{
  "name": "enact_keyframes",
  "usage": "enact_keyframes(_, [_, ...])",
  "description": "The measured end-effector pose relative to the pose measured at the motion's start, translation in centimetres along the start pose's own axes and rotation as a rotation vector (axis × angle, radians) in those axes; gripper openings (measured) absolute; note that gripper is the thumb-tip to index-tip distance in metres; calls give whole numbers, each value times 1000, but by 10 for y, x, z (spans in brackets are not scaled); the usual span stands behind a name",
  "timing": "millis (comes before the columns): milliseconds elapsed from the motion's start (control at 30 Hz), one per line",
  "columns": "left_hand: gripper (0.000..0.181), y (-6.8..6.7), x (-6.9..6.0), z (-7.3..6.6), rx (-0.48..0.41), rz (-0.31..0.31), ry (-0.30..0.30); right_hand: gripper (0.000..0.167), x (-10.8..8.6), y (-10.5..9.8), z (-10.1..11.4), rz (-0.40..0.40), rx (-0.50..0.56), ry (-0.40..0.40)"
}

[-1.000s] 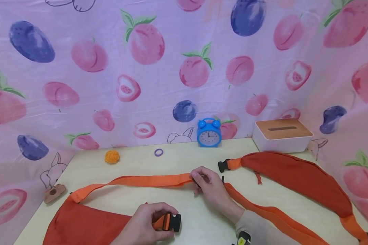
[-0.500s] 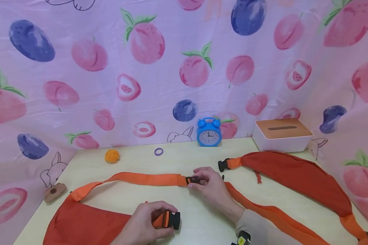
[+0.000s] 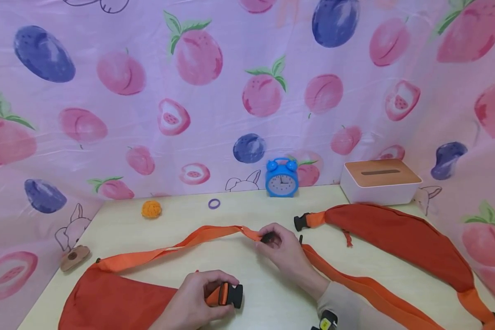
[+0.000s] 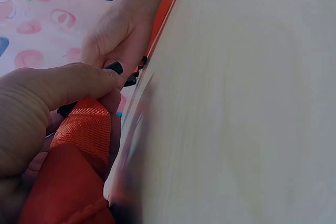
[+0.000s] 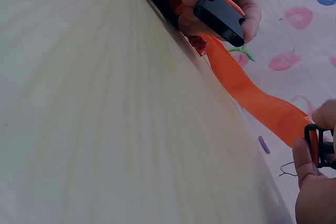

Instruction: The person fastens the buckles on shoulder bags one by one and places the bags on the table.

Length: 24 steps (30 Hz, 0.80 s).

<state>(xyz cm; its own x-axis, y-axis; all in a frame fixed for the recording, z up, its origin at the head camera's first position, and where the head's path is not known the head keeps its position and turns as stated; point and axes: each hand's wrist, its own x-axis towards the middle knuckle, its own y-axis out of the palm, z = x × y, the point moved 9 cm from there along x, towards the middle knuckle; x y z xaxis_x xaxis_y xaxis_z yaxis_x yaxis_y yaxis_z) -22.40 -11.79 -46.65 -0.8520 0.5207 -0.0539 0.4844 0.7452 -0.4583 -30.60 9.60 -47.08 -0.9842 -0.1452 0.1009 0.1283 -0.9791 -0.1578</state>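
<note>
**Left hand (image 3: 200, 298) and right hand (image 3: 286, 254) each held one end of a rust-red fabric waist bag (image 3: 111, 298)**

The bag lay at the near left of a pale wood-grained table (image 3: 272, 300), partly hidden behind the left hand and its forearm. The left hand, near the middle of the near edge, had its thumb and fingers curled round a short orange webbing end, from which a flat black plastic buckle half (image 3: 236, 295) stuck out to the right. Farther off and to the right, the right hand pinched a black plastic buckle piece (image 3: 267, 237) between thumb and fingers, which hid much of it. A bright orange webbing strap (image 3: 206, 234) ran in a loose bend from the bag's far left corner to that piece. The two buckle parts were well apart.

On the right lay a second rust-red, crescent-shaped fabric bag (image 3: 400, 243), with a black plastic clip (image 3: 301, 222) at its far left end. A layered orange strap (image 3: 367, 293) passed between this bag and the beige sleeve (image 3: 342, 307) of the right arm, toward the near edge.

Along the far side, left to right, were a textured yellow-orange ball (image 3: 151, 209), a thin purple ring (image 3: 214, 203), a blue twin-bell alarm clock (image 3: 282, 181) and a white box with a slotted wooden lid (image 3: 381, 183). A small brown object (image 3: 75, 258) lay at the left edge. Behind hung a pink fruit-printed cloth (image 3: 222, 119).
</note>
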Motion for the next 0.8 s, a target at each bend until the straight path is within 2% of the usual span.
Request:
enact_keyframes(100, [46, 0, 0, 0, 13, -4, -3, 25, 0, -1, 0, -20, -7, 2])
enact_keyframes(267, [46, -1, 0, 1, 23, -2, -27, 52, 0, -4, 0, -69, 11, 12])
enact_keyframes(333, [46, -1, 0, 1, 28, 1, -28, 58, 0, -5, 0, -84, 1, 18])
enact_keyframes(567, [46, -1, 0, 1, 39, 1, -33, 59, -1, -7, 2, -85, 44, -8])
enact_keyframes(700, [46, -1, 0, 0, 41, -3, -18, 57, -2, -6, 7, -67, 26, -56])
enact_keyframes(800, [46, -1, 0, 0, 41, -6, -6, 57, -3, -5, 9, -50, 25, -61])
